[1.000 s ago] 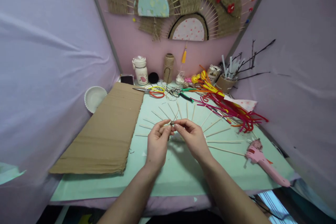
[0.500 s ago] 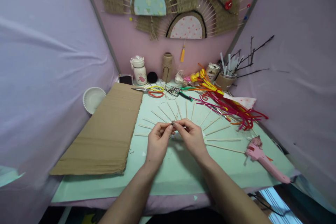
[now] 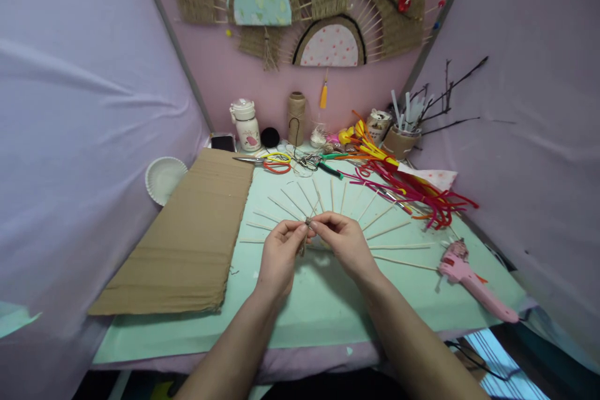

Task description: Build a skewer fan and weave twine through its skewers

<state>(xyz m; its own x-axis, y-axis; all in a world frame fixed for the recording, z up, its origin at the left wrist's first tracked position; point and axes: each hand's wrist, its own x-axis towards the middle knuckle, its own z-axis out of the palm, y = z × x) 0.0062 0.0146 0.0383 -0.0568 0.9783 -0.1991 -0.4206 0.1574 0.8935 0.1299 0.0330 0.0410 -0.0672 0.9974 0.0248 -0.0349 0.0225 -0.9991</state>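
Observation:
My left hand [image 3: 280,253] and my right hand [image 3: 344,244] meet over the middle of the table, fingertips nearly touching. Between their pinched thumbs and forefingers is a small brown piece of twine [image 3: 308,222], and a short brown end hangs below by my left fingers. Both hands are closed on it. Under and behind them lies a fan of thin pale sticks [image 3: 391,230], spread in a half circle; its centre is mostly hidden by my hands.
Cardboard [image 3: 187,237] lies at the left by a white paper plate [image 3: 164,180]. Scissors [image 3: 276,164], a twine spool [image 3: 296,119] and a bottle [image 3: 245,125] stand or lie behind. Right are pipe cleaners [image 3: 422,197] and a pink glue gun [image 3: 475,281].
A brown twine end now shows hanging below my left fingers. Both hands keep their pinch in nearly the same place, and the view has shifted slightly.

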